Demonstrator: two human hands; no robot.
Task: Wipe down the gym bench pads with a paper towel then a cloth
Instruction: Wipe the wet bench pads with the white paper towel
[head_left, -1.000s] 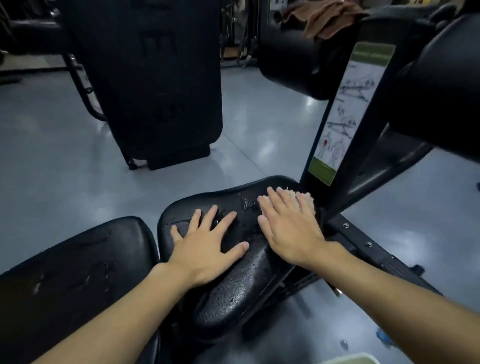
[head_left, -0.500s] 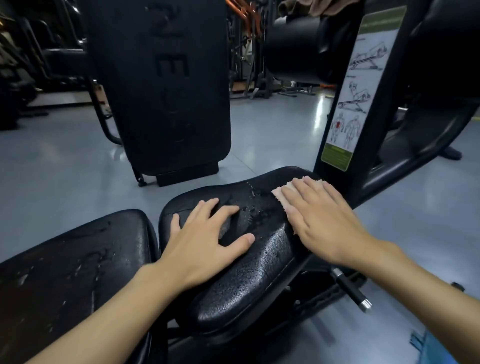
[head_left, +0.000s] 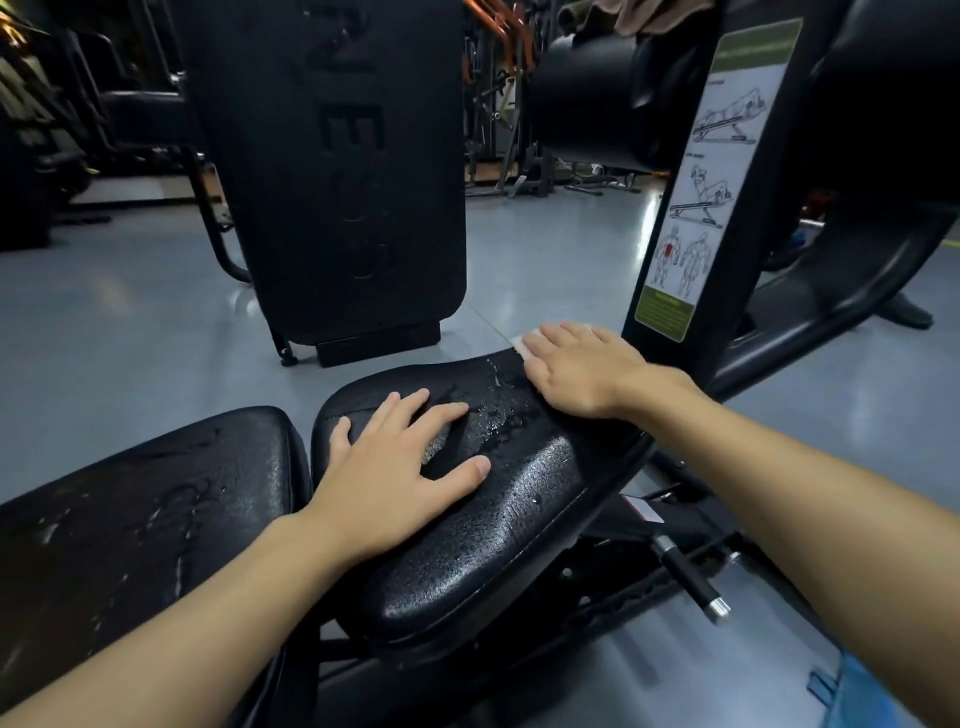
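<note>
- We see a glossy grey gym floor (head_left: 104, 332) with soft light reflections, and dark exercise machines standing along the far side of the room.
- A tall black upright back pad (head_left: 332, 171) with embossed lettering stands on the floor beyond the bench.
- To the right, a black frame post carries an instruction placard (head_left: 719, 176) with exercise drawings and a green band at the bottom.
- Nearest us are two black textured pads: the seat pad (head_left: 493, 509) in the middle, with droplets and wet streaks on its surface, and a second pad (head_left: 145, 509) just beside it on the left, also streaked with moisture.
- Our left hand (head_left: 400, 467) lies palm down on the seat pad, fingers spread and flat, gripping nothing.
- Our right hand (head_left: 582, 369) presses flat on the far right edge of the seat pad, close to the placard post.
- The paper towel (head_left: 521, 346) lies beneath that right hand, pinned under the flat fingers rather than clenched; only a pale corner shows past the fingertips on the left.
</note>
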